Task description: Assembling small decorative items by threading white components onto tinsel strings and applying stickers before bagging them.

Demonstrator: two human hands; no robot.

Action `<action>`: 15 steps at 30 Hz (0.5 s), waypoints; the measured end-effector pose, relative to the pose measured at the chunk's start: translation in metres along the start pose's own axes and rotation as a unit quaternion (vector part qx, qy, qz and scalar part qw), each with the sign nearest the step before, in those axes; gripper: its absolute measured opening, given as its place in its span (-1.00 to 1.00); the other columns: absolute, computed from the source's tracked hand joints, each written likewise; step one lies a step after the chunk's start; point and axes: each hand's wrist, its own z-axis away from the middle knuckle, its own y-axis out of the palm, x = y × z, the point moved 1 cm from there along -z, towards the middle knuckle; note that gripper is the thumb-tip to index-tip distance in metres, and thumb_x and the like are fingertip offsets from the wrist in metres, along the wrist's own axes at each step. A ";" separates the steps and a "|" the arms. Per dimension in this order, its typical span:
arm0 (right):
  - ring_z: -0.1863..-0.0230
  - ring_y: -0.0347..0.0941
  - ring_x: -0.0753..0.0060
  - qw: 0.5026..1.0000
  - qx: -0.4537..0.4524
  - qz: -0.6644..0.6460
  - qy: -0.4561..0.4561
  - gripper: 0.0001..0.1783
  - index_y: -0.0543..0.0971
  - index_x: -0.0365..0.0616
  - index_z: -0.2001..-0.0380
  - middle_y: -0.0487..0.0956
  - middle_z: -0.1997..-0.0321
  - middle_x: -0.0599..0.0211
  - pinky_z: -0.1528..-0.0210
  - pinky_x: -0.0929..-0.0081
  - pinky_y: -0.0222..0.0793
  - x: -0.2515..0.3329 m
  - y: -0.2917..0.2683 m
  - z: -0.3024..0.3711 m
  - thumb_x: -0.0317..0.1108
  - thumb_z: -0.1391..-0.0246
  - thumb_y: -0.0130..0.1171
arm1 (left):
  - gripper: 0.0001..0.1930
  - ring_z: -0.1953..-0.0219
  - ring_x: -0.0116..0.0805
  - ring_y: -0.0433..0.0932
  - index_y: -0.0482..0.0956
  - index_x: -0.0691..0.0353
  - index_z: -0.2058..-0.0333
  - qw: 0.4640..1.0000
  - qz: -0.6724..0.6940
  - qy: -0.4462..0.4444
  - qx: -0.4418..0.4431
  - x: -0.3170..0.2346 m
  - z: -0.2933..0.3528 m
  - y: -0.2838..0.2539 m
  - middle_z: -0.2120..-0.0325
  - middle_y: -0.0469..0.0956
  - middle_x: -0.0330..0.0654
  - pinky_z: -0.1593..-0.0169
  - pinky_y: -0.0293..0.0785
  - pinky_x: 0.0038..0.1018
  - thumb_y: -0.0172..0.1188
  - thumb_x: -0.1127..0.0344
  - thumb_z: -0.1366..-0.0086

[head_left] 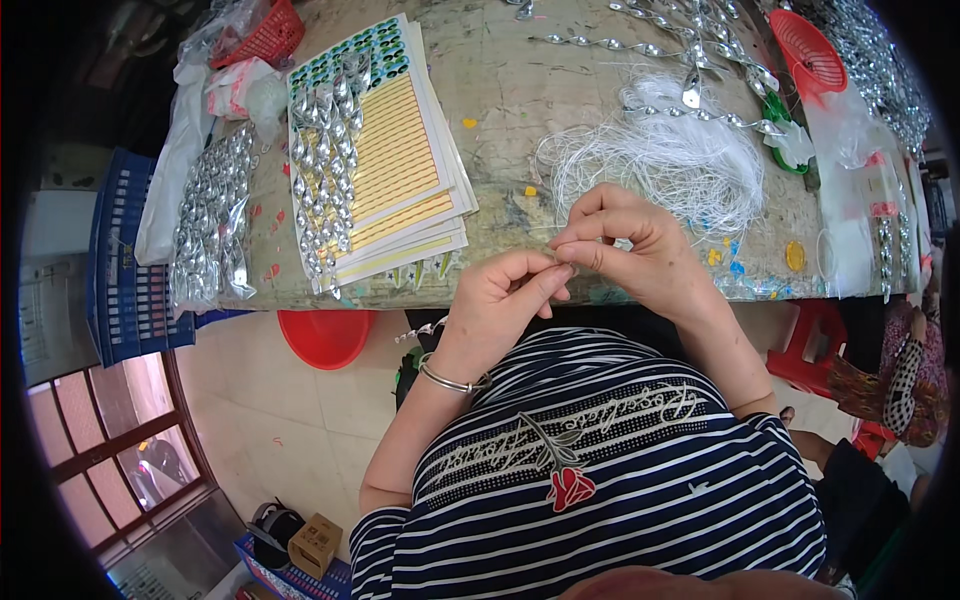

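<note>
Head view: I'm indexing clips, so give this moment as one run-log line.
left hand: pinched; right hand: pinched, close by; anything held: cannot tell; beyond: white thread tangle; leftward: silver twisted strips on printed sheets

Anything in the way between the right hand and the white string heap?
Nothing visible: the white string heap lies just beyond the right hand. A silver twisted strip crosses only its far part.

person's own hands [495, 300] [645, 250]: 2 | red plastic baskets [272, 36] [812, 52]: 2 | white thread heap [680, 170]: 1 | red basin [325, 340]: 1 | cardboard box [315, 546]: 1
</note>
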 end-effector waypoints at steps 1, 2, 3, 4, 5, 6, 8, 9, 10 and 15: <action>0.26 0.42 0.52 1.000 0.004 -0.001 0.005 -0.89 0.67 -0.12 0.38 0.50 0.34 0.39 0.21 0.59 0.31 -0.001 0.001 0.000 -0.40 0.04 0.28 | -0.86 0.55 -0.66 0.43 0.60 0.28 0.30 1.000 0.001 0.000 0.000 0.000 0.000 0.000 0.52 0.57 -0.31 0.46 0.36 -0.73 0.16 0.34 -0.27; 0.26 0.43 0.49 1.000 0.007 -0.003 0.010 -0.89 0.67 -0.11 0.39 0.50 0.34 0.37 0.21 0.58 0.33 -0.002 0.002 0.000 -0.37 0.03 0.27 | -0.86 0.54 -0.65 0.45 0.60 0.29 0.30 1.000 -0.017 0.003 0.000 -0.001 0.001 -0.001 0.52 0.57 -0.30 0.45 0.39 -0.72 0.16 0.35 -0.27; 0.26 0.43 0.49 1.000 0.009 -0.002 0.011 -0.89 0.67 -0.11 0.39 0.50 0.34 0.37 0.21 0.58 0.33 -0.001 0.002 0.000 -0.37 0.03 0.27 | -0.86 0.53 -0.64 0.46 0.60 0.30 0.29 0.999 -0.034 0.006 -0.001 -0.001 0.002 -0.002 0.51 0.57 -0.29 0.44 0.41 -0.71 0.16 0.35 -0.26; 0.26 0.43 0.52 1.000 0.020 0.002 0.011 -0.90 0.67 -0.12 0.39 0.50 0.34 0.39 0.22 0.60 0.32 0.001 0.003 -0.001 -0.40 0.04 0.28 | -0.86 0.53 -0.64 0.46 0.60 0.30 0.29 0.999 -0.033 0.005 -0.002 0.000 0.002 -0.002 0.51 0.57 -0.29 0.44 0.41 -0.71 0.16 0.35 -0.26; 0.26 0.42 0.54 0.999 0.030 0.006 0.012 -0.89 0.68 -0.13 0.38 0.50 0.35 0.40 0.22 0.61 0.30 0.001 0.003 -0.001 -0.44 0.05 0.29 | -0.87 0.54 -0.66 0.45 0.61 0.29 0.30 0.999 -0.030 0.015 -0.007 0.002 0.001 -0.002 0.52 0.58 -0.30 0.46 0.37 -0.73 0.17 0.36 -0.26; 0.26 0.42 0.54 0.999 0.032 0.006 0.013 -0.89 0.68 -0.13 0.38 0.50 0.35 0.40 0.22 0.61 0.30 0.001 0.004 -0.001 -0.44 0.05 0.29 | -0.88 0.55 -0.69 0.43 0.62 0.27 0.31 0.999 -0.027 0.024 -0.012 0.004 0.001 -0.002 0.52 0.58 -0.32 0.48 0.34 -0.75 0.18 0.36 -0.26; 0.27 0.42 0.55 0.999 0.037 0.010 0.014 -0.92 0.66 -0.16 0.41 0.49 0.35 0.41 0.22 0.61 0.31 -0.001 0.006 -0.002 -0.44 0.04 0.29 | -0.88 0.54 -0.68 0.44 0.62 0.27 0.31 0.999 -0.032 0.020 -0.013 0.005 0.002 -0.002 0.52 0.58 -0.32 0.47 0.35 -0.74 0.17 0.36 -0.26; 0.27 0.42 0.55 0.999 0.037 0.009 0.015 -0.92 0.66 -0.16 0.41 0.49 0.35 0.41 0.22 0.61 0.31 -0.001 0.007 -0.002 -0.44 0.04 0.29 | -0.87 0.54 -0.67 0.44 0.62 0.28 0.30 0.999 -0.038 0.018 -0.013 0.005 0.003 -0.003 0.51 0.58 -0.32 0.45 0.36 -0.73 0.17 0.36 -0.26; 0.27 0.41 0.56 0.999 0.038 0.016 0.014 -0.93 0.64 -0.17 0.42 0.48 0.35 0.41 0.21 0.62 0.30 -0.001 0.008 -0.002 -0.44 0.04 0.28 | -0.87 0.54 -0.67 0.44 0.62 0.28 0.30 0.999 -0.038 0.016 -0.013 0.004 0.003 -0.003 0.51 0.58 -0.32 0.45 0.36 -0.73 0.17 0.36 -0.26; 0.26 0.39 0.60 0.999 0.041 -0.001 0.022 -0.93 0.59 -0.23 0.42 0.47 0.33 0.43 0.18 0.63 0.30 -0.007 0.007 -0.005 -0.46 -0.01 0.24 | -0.84 0.44 -0.62 0.52 0.61 0.31 0.26 1.000 -0.023 -0.005 0.010 0.004 0.002 -0.006 0.45 0.61 -0.26 0.38 0.42 -0.71 0.16 0.36 -0.27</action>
